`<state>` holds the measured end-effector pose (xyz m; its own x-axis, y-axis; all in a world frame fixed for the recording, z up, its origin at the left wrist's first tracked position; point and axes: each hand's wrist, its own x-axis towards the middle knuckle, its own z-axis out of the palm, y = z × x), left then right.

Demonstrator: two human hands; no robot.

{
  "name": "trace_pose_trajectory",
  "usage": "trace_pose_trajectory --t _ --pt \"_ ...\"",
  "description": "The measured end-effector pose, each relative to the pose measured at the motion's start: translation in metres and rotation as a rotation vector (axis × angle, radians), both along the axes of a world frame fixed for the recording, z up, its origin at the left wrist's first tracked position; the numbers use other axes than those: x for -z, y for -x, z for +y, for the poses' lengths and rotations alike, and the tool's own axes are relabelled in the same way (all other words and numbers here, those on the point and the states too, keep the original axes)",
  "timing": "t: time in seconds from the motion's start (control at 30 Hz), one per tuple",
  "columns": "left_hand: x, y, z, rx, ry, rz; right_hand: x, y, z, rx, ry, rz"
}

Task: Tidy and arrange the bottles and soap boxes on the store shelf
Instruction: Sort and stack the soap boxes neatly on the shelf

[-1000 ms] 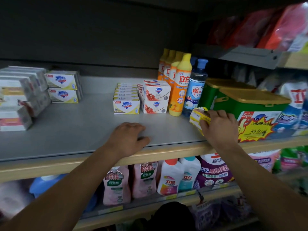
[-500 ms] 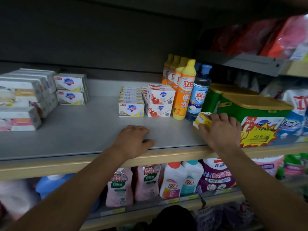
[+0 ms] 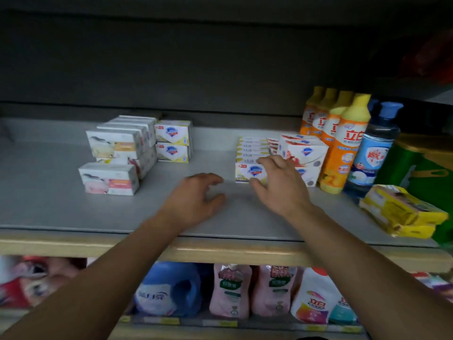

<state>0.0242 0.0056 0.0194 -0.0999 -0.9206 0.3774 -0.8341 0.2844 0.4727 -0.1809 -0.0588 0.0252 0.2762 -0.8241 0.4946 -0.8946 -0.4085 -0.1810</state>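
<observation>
Head view: right hand [image 3: 277, 185] open at yellow soap box [image 3: 247, 173], left hand [image 3: 193, 200] empty.

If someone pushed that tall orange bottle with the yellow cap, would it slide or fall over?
The orange bottle looks tall and narrow, so a push near its cap would probably tip it. A blue bottle stands close beside it and might get knocked. Pushed low, it likely slides on the smooth shelf.

shelf [image 3: 61, 212]: holds pretty much everything
left: soap boxes [image 3: 117, 153] stacked, two more [image 3: 172, 141] just beside on the right
middle: another row of boxes [image 3: 252, 158]
right: bottles [image 3: 343, 143] in a row going back
front right corner: soap pack [image 3: 402, 212]
</observation>
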Motion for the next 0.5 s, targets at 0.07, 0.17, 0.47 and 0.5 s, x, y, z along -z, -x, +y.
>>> trace_pose_trajectory --t 0.07,0.17,0.47,0.5 --pt "-0.01 -0.024 -0.005 -0.09 0.056 0.006 0.003 -0.019 -0.017 -0.01 0.005 0.034" --pt "-0.027 -0.054 -0.018 -0.21 0.124 -0.037 0.004 -0.037 -0.043 0.022 0.018 0.089" --pt "-0.068 -0.094 -0.119 -0.314 0.167 -0.265 0.037 -0.04 -0.082 0.049 0.131 0.064" --pt "-0.067 -0.096 -0.133 -0.33 0.144 -0.291 0.039 -0.04 -0.082 0.05 0.168 0.034"
